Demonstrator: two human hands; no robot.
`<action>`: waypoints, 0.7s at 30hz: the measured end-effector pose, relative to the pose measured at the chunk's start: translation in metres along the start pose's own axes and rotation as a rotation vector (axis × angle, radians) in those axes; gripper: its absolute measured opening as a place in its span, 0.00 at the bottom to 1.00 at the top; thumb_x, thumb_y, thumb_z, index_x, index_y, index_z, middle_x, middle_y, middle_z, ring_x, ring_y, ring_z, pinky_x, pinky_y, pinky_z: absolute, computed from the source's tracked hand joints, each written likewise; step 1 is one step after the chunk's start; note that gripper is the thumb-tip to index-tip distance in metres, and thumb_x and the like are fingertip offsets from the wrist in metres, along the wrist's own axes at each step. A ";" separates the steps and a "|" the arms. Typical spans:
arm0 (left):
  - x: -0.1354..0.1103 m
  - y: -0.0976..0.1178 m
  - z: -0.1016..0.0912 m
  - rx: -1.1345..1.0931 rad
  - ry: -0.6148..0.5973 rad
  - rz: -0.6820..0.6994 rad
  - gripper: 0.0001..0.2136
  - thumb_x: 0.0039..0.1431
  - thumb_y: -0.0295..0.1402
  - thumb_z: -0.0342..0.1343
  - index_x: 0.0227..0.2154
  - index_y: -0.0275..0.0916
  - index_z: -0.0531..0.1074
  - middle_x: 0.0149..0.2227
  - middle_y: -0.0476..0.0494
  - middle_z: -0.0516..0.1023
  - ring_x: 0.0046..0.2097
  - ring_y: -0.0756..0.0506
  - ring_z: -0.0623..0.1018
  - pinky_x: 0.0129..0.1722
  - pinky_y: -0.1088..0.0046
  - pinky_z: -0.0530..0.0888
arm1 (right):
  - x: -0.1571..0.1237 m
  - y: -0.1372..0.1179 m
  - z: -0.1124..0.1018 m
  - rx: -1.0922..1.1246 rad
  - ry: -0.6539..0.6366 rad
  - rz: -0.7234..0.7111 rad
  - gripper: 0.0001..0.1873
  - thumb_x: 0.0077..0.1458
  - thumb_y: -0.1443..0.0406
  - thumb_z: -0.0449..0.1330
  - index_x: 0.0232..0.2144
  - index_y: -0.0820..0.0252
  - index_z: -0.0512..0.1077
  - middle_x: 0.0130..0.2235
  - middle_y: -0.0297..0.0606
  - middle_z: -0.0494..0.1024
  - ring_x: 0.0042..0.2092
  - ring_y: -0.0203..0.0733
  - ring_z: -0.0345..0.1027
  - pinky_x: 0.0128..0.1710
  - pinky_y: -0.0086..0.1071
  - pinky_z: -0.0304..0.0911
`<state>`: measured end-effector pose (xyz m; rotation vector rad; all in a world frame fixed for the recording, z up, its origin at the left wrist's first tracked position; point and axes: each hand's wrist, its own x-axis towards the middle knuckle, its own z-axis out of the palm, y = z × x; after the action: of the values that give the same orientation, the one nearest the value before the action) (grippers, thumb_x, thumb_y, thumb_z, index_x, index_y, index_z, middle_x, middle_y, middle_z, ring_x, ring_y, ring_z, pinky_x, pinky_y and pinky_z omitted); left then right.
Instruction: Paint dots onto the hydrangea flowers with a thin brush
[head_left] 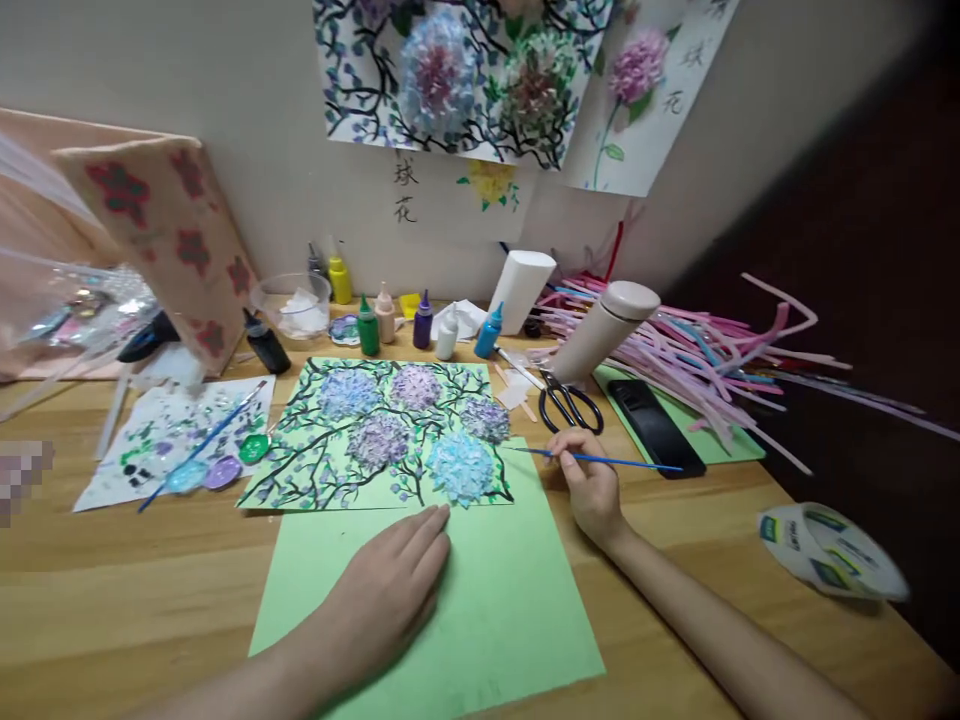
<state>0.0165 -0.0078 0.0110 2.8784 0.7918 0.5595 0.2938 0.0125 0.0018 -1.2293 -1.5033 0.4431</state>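
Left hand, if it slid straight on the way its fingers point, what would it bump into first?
Most likely the light blue flower on the painting, just ahead of the left hand. The flower looks raised, but its height is hard to judge from this view.

There are two hands (594, 492), two brushes (637, 463), eight paint bottles (367, 328) and one pair of scissors (561, 388).
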 end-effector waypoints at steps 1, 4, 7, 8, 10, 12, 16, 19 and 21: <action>0.001 0.000 -0.001 0.007 0.004 0.003 0.14 0.56 0.21 0.42 0.44 0.30 0.66 0.54 0.34 0.67 0.53 0.40 0.69 0.48 0.63 0.73 | -0.001 0.000 0.001 -0.027 -0.023 -0.019 0.06 0.57 0.68 0.49 0.29 0.56 0.64 0.29 0.33 0.66 0.33 0.38 0.62 0.36 0.34 0.58; 0.003 0.000 -0.003 0.019 0.008 0.014 0.14 0.56 0.21 0.42 0.43 0.30 0.67 0.54 0.34 0.67 0.52 0.40 0.70 0.47 0.63 0.73 | 0.001 -0.002 0.002 -0.101 -0.108 -0.063 0.06 0.57 0.69 0.49 0.30 0.56 0.63 0.29 0.34 0.67 0.34 0.40 0.62 0.37 0.36 0.57; 0.005 0.001 -0.004 0.019 0.011 0.020 0.14 0.57 0.21 0.42 0.42 0.30 0.68 0.53 0.34 0.68 0.51 0.40 0.70 0.46 0.64 0.74 | 0.003 -0.003 0.001 -0.136 -0.138 -0.074 0.06 0.56 0.69 0.48 0.29 0.56 0.63 0.28 0.34 0.67 0.33 0.40 0.62 0.36 0.36 0.57; 0.005 0.001 -0.005 0.019 0.012 0.024 0.14 0.57 0.22 0.42 0.42 0.30 0.68 0.53 0.34 0.68 0.51 0.40 0.70 0.46 0.64 0.74 | 0.003 -0.003 0.001 -0.146 -0.142 -0.076 0.06 0.56 0.70 0.49 0.29 0.56 0.62 0.28 0.34 0.67 0.33 0.40 0.62 0.36 0.36 0.57; 0.005 0.000 -0.005 0.019 0.018 0.031 0.13 0.57 0.22 0.42 0.42 0.30 0.68 0.53 0.33 0.68 0.51 0.40 0.71 0.46 0.64 0.73 | 0.003 -0.003 0.000 -0.172 -0.155 -0.077 0.05 0.55 0.70 0.49 0.29 0.56 0.62 0.28 0.34 0.67 0.34 0.40 0.62 0.36 0.36 0.57; 0.006 0.000 -0.005 0.014 0.021 0.033 0.14 0.57 0.22 0.42 0.42 0.30 0.68 0.52 0.33 0.69 0.51 0.41 0.70 0.46 0.64 0.73 | 0.003 -0.004 -0.001 -0.192 -0.160 -0.076 0.05 0.55 0.70 0.49 0.29 0.56 0.62 0.28 0.34 0.66 0.34 0.40 0.61 0.35 0.35 0.57; 0.007 0.000 -0.006 0.013 0.027 0.029 0.14 0.57 0.21 0.41 0.43 0.31 0.68 0.52 0.34 0.69 0.52 0.42 0.70 0.47 0.66 0.73 | 0.004 -0.004 -0.001 -0.172 -0.120 -0.069 0.06 0.56 0.69 0.48 0.29 0.56 0.62 0.28 0.34 0.65 0.33 0.40 0.60 0.33 0.34 0.57; 0.008 0.000 -0.007 0.019 0.025 0.034 0.14 0.58 0.21 0.42 0.43 0.30 0.68 0.52 0.34 0.70 0.52 0.41 0.70 0.47 0.65 0.73 | 0.004 -0.004 -0.002 -0.171 -0.145 -0.068 0.05 0.56 0.69 0.48 0.30 0.56 0.62 0.28 0.34 0.66 0.33 0.40 0.61 0.34 0.35 0.58; 0.009 0.000 -0.006 0.018 0.017 0.038 0.14 0.58 0.21 0.42 0.43 0.30 0.68 0.52 0.34 0.70 0.52 0.41 0.70 0.47 0.65 0.73 | 0.004 -0.004 -0.002 -0.180 -0.171 -0.069 0.05 0.56 0.69 0.48 0.30 0.56 0.62 0.28 0.34 0.66 0.33 0.40 0.60 0.34 0.35 0.58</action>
<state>0.0210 -0.0032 0.0198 2.9148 0.7506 0.5850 0.2941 0.0138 0.0076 -1.3002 -1.7573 0.3809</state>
